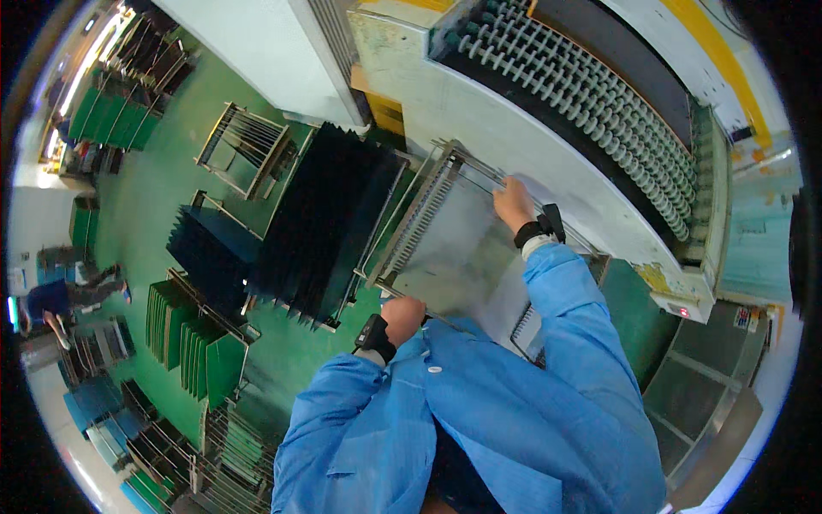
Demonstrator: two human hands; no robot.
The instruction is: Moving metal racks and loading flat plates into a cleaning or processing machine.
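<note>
At the centre of the frame we grip a metal slotted rack point(445, 231) with both hands, our right hand point(512, 204) closed on its far upper edge and our left hand point(402, 319) closed on its near lower edge, beside a rack of dark panels point(325, 223) on the green floor point(163, 180).
</note>
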